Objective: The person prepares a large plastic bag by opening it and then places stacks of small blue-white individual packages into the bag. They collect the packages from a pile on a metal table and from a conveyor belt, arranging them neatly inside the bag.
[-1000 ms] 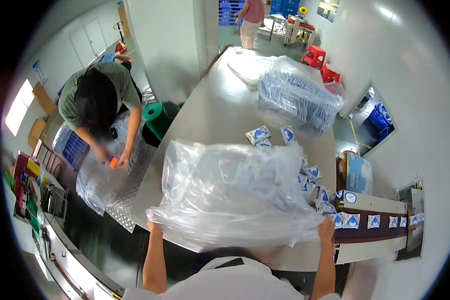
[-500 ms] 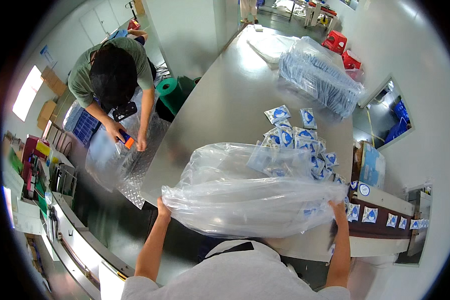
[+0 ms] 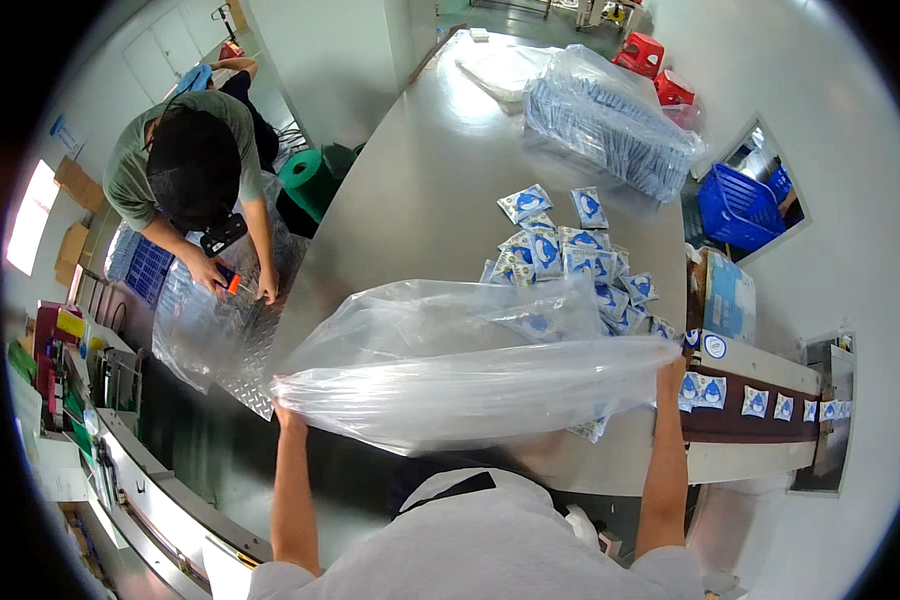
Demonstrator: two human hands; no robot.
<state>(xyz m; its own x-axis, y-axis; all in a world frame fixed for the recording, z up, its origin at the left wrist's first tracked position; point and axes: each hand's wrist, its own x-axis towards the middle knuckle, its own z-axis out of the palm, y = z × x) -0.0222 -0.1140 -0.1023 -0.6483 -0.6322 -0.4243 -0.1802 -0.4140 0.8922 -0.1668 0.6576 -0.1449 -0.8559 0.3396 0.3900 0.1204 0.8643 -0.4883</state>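
A large clear plastic bag [image 3: 470,395] is stretched sideways in front of me, over the near edge of the metal table [image 3: 400,190]. My left hand [image 3: 289,412] is closed on its left end. At the opposite end my right hand [image 3: 671,374] grips the bag's edge; the fingers are partly hidden by the plastic. Just beyond the bag lies a heap of small white-and-blue sachets [image 3: 547,252], some seen through the film. Another sachet [image 3: 592,429] shows below the bag, near my right hand.
Single sachets sit along a brown conveyor belt [image 3: 728,420] at the right. A clear bag packed with sachets [image 3: 610,135] lies at the far right of the table. On the left, a co-worker [image 3: 185,160] bends over plastic-wrapped goods, holding an orange-and-blue tool. Red stools [image 3: 640,54] stand behind.
My hands have moved further apart, chiefly the left one outward, and the bag is pulled wider and tauter. The view has shifted slightly. The sachet below the bag's edge now shows.
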